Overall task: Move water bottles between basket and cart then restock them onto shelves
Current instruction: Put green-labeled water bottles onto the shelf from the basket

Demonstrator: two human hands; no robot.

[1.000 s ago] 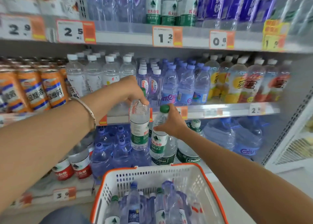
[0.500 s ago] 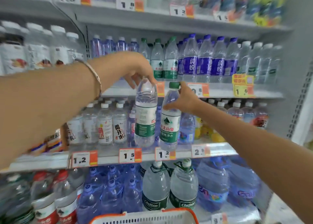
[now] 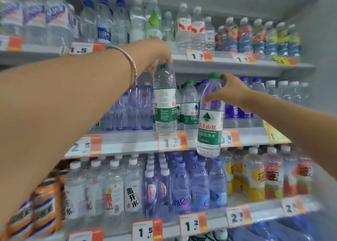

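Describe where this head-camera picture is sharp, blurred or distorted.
Head view: the green-capped bottle in the right hand reads sharply, the left hand's second bottle nearly so; orange-labelled drinks and top-shelf bottles smear; shelf edges bow from the wide lens.

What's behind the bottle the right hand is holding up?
Behind the bottle in the right hand stand more green-label bottles and purple-label bottles on the shelf. Its bottom covers part of a price tag; whatever stands straight behind it is hidden.
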